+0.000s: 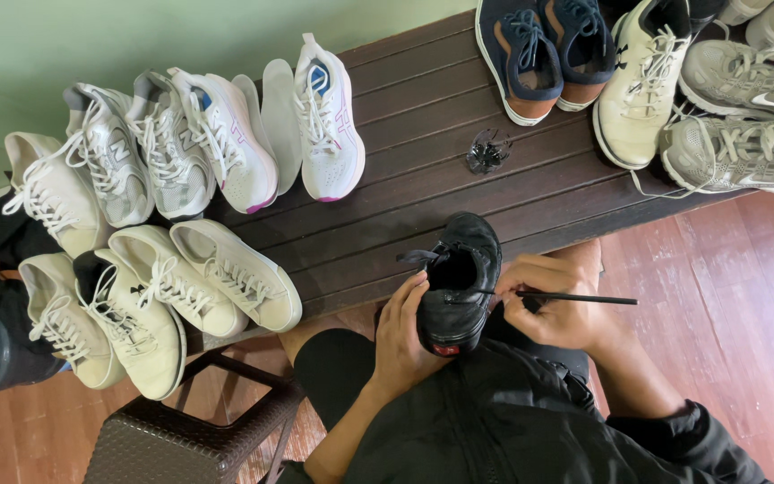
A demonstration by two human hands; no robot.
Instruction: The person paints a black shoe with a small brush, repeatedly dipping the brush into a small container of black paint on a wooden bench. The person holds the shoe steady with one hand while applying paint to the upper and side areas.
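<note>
I am holding a black shoe over my lap, at the near edge of the dark wooden bench, its toe pointing away from me and its opening facing up. My left hand is cupping the shoe's left side, fingers curled snugly around it from below and the thumb lying up along the collar. My right hand is resting against the shoe's right side, its fingers pinched shut on a thin black stick that is lying level, one end reaching into the shoe's opening and the other jutting out to the right. A loose black lace end is trailing from the shoe toward the left.

On the bench, a small tangle of black lace is lying just beyond the shoe. Far left, a row of white sneakers is standing side by side, and more cream ones are crowding the near left. Far right, a navy pair and grey and cream sneakers are lying close together. A dark woven stool is sitting near my left knee.
</note>
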